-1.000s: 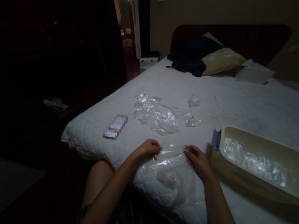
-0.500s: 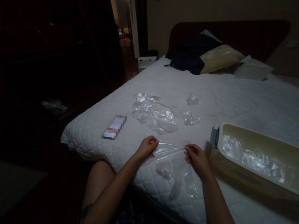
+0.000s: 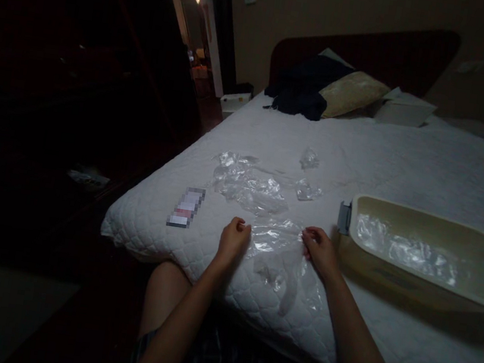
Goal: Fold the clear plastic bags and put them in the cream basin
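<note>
A thin clear plastic bag (image 3: 274, 237) lies loosely spread between my hands near the bed's front edge, its film creased and shiny. At its left edge my left hand (image 3: 232, 243) has its fingers curled in, close against the film; the dim light partly hides the grip. My right hand (image 3: 320, 254) pinches the bag's upper right corner between thumb and fingers. Closer to me, more clear plastic film (image 3: 284, 280) rests on the quilted bed cover. Beyond my hands is a larger heap of crumpled clear plastic (image 3: 250, 186).
On the right, a cream plastic bin (image 3: 407, 289) with a grey latch holds clear plastic. A blurred phone-shaped object (image 3: 187, 207) lies left of my hands. Two small plastic wads (image 3: 308, 189) (image 3: 309, 158) sit farther back. Dark cloth (image 3: 305, 85) and a pillow (image 3: 353, 95) are by the headboard.
The film between my hands has gone from stretched taut to slack and flatter. My left hand has turned and shifted slightly left; my right hand stays nearly in place. The view has shifted a little.
</note>
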`<state>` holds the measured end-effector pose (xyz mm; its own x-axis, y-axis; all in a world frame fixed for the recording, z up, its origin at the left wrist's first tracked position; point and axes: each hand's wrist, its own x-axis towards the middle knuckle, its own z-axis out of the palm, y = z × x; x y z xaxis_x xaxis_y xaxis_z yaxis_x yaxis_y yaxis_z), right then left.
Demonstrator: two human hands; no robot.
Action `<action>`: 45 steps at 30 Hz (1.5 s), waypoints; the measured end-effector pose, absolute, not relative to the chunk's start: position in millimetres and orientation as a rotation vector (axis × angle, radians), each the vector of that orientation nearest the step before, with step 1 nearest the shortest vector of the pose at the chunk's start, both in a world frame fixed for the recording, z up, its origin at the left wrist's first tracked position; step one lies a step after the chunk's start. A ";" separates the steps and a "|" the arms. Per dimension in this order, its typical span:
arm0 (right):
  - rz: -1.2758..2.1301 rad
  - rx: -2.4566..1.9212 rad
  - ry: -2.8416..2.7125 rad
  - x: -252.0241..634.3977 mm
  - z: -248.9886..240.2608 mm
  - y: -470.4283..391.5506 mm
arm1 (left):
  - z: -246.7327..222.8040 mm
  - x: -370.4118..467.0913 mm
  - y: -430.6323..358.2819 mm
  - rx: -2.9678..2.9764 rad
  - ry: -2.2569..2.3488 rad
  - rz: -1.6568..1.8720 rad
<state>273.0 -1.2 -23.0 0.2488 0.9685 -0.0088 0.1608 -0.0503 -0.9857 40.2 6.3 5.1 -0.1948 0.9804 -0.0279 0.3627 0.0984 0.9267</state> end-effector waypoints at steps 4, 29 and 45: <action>0.829 -1.453 -1.087 274.7 -24.6 -4.0 | 7.5 27.9 -34.0 1.774 1.746 1.204; 0.233 -1.613 -2.152 207.3 9.4 -117.9 | -9.6 36.4 -97.6 2.783 1.158 0.953; 0.346 -1.497 -2.248 218.4 26.3 -131.6 | 0.5 20.0 -100.8 2.700 0.963 0.912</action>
<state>218.4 -131.6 26.3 -0.3354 0.9203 0.2015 0.8170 0.3906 -0.4242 20.0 -100.8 0.5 0.6132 0.6122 0.4992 0.5315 -0.7872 0.3126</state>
